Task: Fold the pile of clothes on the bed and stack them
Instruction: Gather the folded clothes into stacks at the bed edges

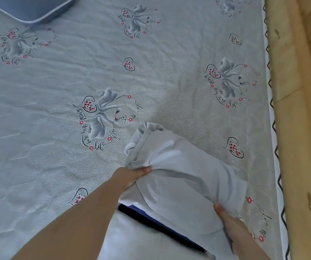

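Note:
A pale grey-white garment (179, 166) is bunched up over the near right part of the bed. My left hand (132, 175) grips its left side, with the thumb pressed into the cloth and the fingers hidden under it. My right hand (226, 216) holds the garment's near right edge, its fingers tucked beneath the fabric. Below the garment a dark blue and black piece of clothing (150, 220) shows, lying over a light grey cloth (132, 241) at the bottom of the view.
The bed is covered by a grey sheet (75, 76) printed with swans and hearts. A blue pillow (30, 8) lies at the far left corner. A wooden bed frame (301, 109) runs along the right side.

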